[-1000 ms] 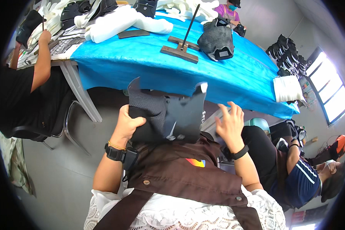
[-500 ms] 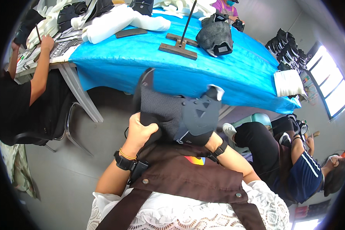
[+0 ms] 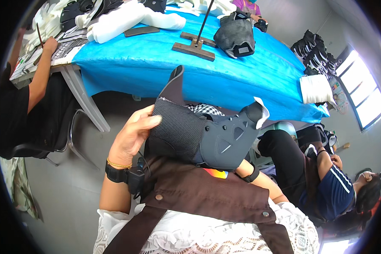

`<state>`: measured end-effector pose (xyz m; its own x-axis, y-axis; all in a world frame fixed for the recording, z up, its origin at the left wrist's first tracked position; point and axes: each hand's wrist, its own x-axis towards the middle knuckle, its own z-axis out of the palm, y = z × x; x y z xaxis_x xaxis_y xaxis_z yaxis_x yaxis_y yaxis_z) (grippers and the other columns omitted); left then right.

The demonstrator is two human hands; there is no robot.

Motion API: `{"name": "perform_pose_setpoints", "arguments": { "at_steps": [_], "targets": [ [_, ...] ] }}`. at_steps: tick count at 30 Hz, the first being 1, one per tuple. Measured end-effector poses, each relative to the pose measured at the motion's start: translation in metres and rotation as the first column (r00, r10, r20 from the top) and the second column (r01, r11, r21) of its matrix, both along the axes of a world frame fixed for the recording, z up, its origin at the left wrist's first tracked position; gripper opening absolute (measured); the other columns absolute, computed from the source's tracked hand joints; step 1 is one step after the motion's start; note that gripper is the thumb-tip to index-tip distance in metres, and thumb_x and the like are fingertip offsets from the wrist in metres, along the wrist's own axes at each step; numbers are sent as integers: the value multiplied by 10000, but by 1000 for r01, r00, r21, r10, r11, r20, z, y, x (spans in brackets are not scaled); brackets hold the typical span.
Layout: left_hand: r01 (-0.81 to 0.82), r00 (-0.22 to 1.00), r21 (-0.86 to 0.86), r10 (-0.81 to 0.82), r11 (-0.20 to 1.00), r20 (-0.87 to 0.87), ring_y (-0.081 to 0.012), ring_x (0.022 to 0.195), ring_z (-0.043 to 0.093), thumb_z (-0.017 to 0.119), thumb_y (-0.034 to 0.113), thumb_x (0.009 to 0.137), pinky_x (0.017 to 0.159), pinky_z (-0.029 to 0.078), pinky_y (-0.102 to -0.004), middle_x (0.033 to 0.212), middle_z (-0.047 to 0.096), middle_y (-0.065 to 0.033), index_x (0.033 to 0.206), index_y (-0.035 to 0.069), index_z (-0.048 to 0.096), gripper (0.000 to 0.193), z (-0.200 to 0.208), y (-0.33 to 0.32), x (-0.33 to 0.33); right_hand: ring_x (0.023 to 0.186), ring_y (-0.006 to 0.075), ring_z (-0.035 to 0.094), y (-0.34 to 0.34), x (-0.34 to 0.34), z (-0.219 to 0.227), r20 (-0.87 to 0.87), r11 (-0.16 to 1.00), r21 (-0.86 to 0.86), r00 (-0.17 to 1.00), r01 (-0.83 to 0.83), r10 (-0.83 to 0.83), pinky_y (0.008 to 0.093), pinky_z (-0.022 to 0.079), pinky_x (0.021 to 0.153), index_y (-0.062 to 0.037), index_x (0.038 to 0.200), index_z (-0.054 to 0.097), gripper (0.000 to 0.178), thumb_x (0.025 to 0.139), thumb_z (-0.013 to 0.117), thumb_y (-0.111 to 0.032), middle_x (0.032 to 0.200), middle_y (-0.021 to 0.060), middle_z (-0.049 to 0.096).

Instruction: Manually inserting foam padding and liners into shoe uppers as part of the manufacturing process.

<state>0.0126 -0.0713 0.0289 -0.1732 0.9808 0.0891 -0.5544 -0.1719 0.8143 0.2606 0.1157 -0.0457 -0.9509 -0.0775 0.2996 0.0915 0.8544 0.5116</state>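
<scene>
A black and grey boot-like upper (image 3: 180, 131), with a mesh side, a smooth grey panel with triangular shapes, and a white-edged end, is held in front of my apron. A dark flap sticks up at its left end. My left hand (image 3: 135, 127) grips its left edge, thumb on the mesh and fingers partly behind. From the right, my right hand (image 3: 242, 168) reaches under or into the upper; its wrist shows but the fingers are hidden. Through the piece's upper opening shows a black-and-white checked lining (image 3: 207, 110).
Ahead stands a blue-covered table (image 3: 131, 63) bearing a wooden stand with a rod (image 3: 194, 50), a dark upper (image 3: 237, 36) and white padded rolls (image 3: 131, 21). A co-worker (image 3: 334, 186) sits close on the right; another person's arm (image 3: 40, 80) and a chair (image 3: 72, 131) are left.
The upper has turned and its grey panel now faces up more, shifted slightly right and down. My left hand has moved from a fist-like grip underneath to the mesh edge.
</scene>
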Motion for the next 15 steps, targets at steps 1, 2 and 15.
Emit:
{"name": "perform_pose_setpoints", "arguments": {
  "at_steps": [1, 2, 15],
  "targets": [
    [-58, 987, -5, 57, 998, -151, -147, 1067, 603, 727, 173, 816, 955, 450, -285, 1170, 645, -108, 1259, -45, 553, 524, 8, 2, 9, 1032, 229, 595, -2, -2, -1, 0, 1000, 14, 1000, 4, -4, 346, 487, 878, -47, 1210, 551, 350, 916, 591, -234, 1145, 74, 591],
    [-101, 954, -42, 85, 994, -287, -144, 967, 634, 737, 172, 828, 891, 483, -290, 1071, 682, -94, 1138, -44, 633, 392, 19, 2, 18, 1040, 228, 593, -3, -3, -1, -2, 1000, 22, 1000, 10, -10, 346, 486, 883, -49, 1220, 546, 358, 917, 589, -235, 1157, 73, 588],
    [-531, 772, 103, 530, 841, -351, -129, 643, 595, 520, -27, 719, 621, 481, -279, 775, 683, -100, 971, -49, 645, 282, -47, 34, 51, 1143, 208, 560, -3, 0, 7, -11, 995, 91, 1000, 26, -26, 345, 476, 938, -66, 1352, 473, 471, 930, 573, -251, 1306, 55, 541]
  ]
}}
